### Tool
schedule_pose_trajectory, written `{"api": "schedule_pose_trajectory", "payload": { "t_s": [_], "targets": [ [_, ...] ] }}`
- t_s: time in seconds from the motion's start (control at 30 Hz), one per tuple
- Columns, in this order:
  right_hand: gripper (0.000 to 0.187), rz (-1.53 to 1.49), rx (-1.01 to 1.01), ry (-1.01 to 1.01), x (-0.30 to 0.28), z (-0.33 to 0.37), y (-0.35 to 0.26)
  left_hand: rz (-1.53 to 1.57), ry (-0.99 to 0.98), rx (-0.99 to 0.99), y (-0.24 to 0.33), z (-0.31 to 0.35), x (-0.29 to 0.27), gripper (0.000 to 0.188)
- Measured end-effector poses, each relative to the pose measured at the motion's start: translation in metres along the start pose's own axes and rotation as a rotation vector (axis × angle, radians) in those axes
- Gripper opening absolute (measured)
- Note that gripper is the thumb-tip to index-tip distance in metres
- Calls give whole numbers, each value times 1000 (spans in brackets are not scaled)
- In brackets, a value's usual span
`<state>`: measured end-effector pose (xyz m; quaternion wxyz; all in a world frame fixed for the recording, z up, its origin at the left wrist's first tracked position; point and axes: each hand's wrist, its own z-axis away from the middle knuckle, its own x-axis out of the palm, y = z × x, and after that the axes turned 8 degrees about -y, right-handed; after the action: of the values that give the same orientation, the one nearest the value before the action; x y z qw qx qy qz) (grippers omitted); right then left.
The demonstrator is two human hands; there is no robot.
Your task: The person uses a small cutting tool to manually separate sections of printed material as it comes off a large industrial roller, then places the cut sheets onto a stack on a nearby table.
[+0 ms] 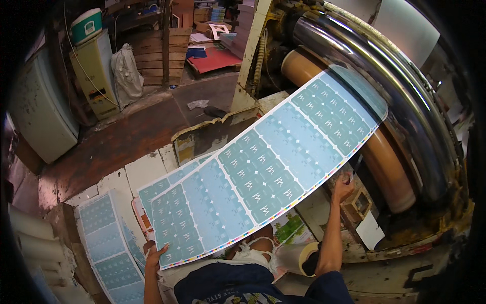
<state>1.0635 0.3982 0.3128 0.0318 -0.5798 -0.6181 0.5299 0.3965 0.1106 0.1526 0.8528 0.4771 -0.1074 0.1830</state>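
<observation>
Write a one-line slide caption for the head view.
Left hand grips a printed sheet at one end; its other end reaches the rollers, right hand nearby.

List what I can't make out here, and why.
In the head view:
Left hand: some fingers hidden beneath the printed sheet.
Right hand: what it touches is too small and dark to tell.
Sheet's far end: shadow and shine obscure whether it meets the metal roller.
Left-side sheets: cut off by the bottom edge.
</observation>
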Motion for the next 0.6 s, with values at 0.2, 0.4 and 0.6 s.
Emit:
{"api": "schedule_pose_trajectory", "payload": {
  "t_s": [0.2, 0.4, 0.6],
  "targets": [
    [69, 218, -703, -77, -35, -27, -76, 102, 140, 83, 12, 25, 7, 29],
    [75, 267, -857, -421, -33, -83, -50, 1, 120, 139, -1, 32, 10, 27],
    [59, 117, -733, -596, -38, -113, -32, -135, 367, -11, 13, 43, 31, 27]
  ]
}}
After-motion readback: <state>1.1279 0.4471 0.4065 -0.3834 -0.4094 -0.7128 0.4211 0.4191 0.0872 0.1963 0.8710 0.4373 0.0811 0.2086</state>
